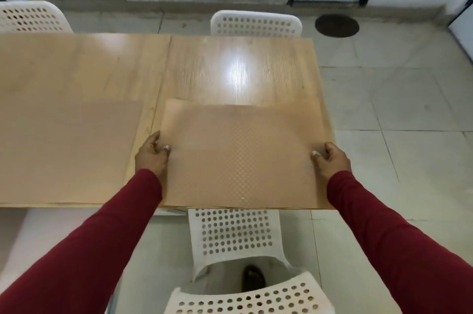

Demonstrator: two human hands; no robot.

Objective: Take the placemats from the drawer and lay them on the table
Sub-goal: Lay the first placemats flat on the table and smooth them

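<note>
Fingers: both hands pinch placemat (pixel 238 155) side edges | left hand (pixel 152 155), right hand (pixel 331 159) | arms outstretched | table (pixel 217 68) near-right corner

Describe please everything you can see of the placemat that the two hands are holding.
The tan rectangular placemat with a fine checked texture looks thin and flexible, perhaps woven plastic. It lies over the near right part of the light wooden table, its far edge slightly lifted and blurred. The left hand grips its left edge and the right hand its right edge, thumbs on top. Its near edge reaches the table's front edge, above a white perforated plastic chair.
</note>
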